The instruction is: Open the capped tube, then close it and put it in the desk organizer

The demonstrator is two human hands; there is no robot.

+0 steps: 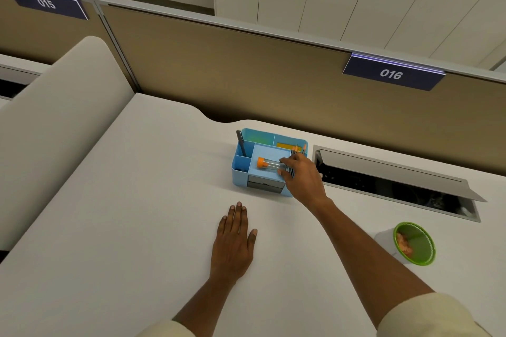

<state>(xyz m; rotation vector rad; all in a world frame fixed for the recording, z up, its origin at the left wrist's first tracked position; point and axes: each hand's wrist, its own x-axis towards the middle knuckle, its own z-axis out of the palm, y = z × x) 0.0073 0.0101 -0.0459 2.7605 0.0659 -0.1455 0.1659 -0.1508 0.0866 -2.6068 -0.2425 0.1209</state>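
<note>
Right hand point(302, 178) at the tube point(269, 163) in the organizer point(241, 172)

Right fingertips point(283, 165) touch the clear end of the tube, loosely curled; whether they grip it I cannot tell. The tube lies flat on the organizer's middle tray, orange cap point(260, 162) on, pointing left. Left hand point(235, 241) rests flat and open on the desk point(137, 213), near the organizer.

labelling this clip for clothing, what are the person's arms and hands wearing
Both hands are bare: no gloves, rings, watch or bracelets show on the left hand or the right hand. The forearms are uncovered too. Each arm has a cream, plain-looking sleeve pushed up toward the elbow, visible at the bottom edge: the left sleeve and the right sleeve. No markings or logos are visible.
</note>
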